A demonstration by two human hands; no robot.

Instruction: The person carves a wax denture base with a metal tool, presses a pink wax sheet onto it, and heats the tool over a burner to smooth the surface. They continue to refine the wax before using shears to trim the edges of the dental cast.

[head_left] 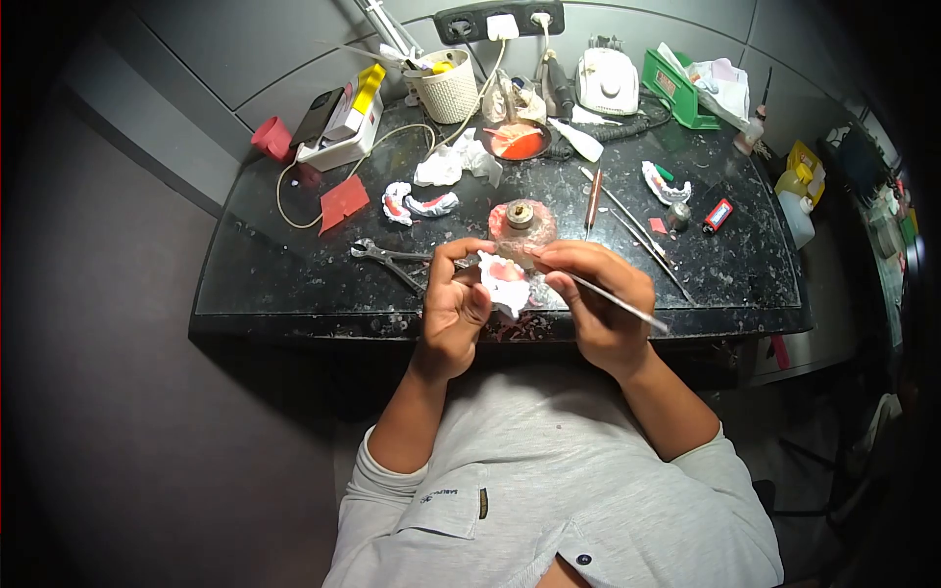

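My left hand (453, 318) is closed around a white plaster dental cast (505, 297) with pink wax and a few pale teeth on it, held up over the table's front edge. My right hand (613, 299) grips a thin metal carving tool (621, 310) like a pen. The tool's back end points down to the right; its working tip near the cast is hidden by my fingers. Just beyond both hands stands a small burner (520, 218) on a pink, wax-covered base. Metal pliers (387, 259) lie left of my left hand.
More casts with pink wax (397, 204) and a red wax sheet (343, 202) lie at left. A round dish (516, 143) holds orange-red material. On the right are a brown-handled knife (594, 199), long metal tools (647, 240), another cast (665, 186) and a small red box (718, 215).
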